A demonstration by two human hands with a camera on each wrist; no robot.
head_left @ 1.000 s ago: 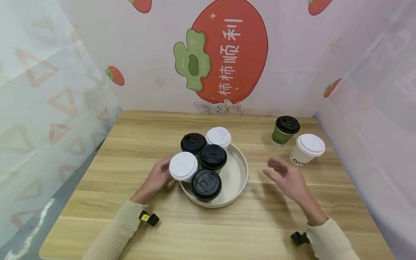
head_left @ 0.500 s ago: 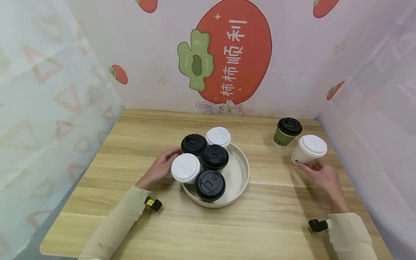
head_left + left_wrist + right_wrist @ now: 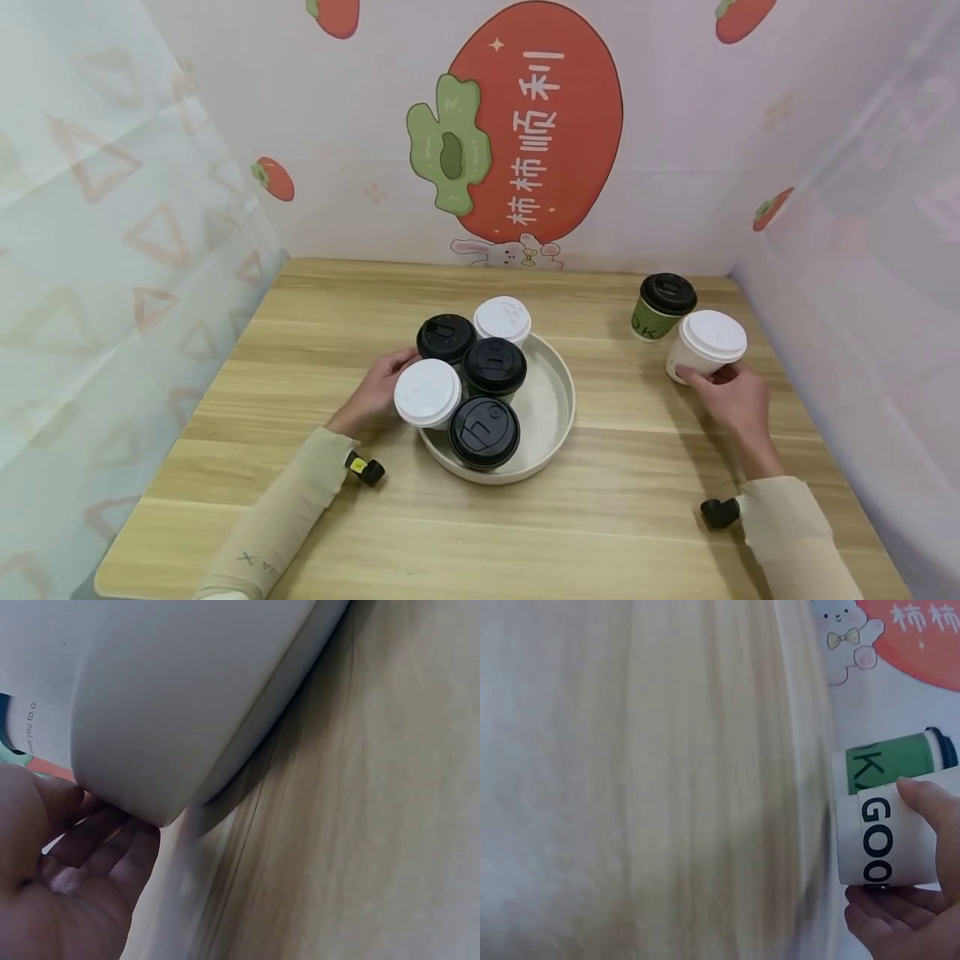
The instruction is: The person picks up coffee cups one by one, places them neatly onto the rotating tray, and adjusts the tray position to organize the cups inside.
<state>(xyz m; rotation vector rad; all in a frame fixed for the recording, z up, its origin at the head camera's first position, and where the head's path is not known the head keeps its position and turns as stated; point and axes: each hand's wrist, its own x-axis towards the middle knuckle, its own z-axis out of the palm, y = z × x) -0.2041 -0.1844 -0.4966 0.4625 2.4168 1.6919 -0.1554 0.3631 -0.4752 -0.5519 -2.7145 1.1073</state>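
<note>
My right hand (image 3: 738, 404) grips a white paper cup (image 3: 712, 337) with a white lid, at the right of the table. In the right wrist view, thumb and fingers lie on opposite sides of this cup (image 3: 896, 844), which bears black "GOO" lettering. At the left side of a round cream tray (image 3: 555, 425), my left hand (image 3: 378, 392) holds its edge; the left wrist view shows curled fingers against the tray's wall (image 3: 172, 720). On the tray stand several lidded cups, including a white-lidded cup (image 3: 427, 392) nearest that hand and a black-lidded cup (image 3: 483, 433) at the front.
A green cup (image 3: 660, 308) with a black lid stands just behind the gripped white cup. The wooden table (image 3: 615, 517) meets a printed backdrop (image 3: 337, 217) at the back and hanging sheets at both sides.
My right hand has moved right to the white cup and taken hold of it; the cup has shifted slightly left. My left hand has moved a little farther back along the tray's side.
</note>
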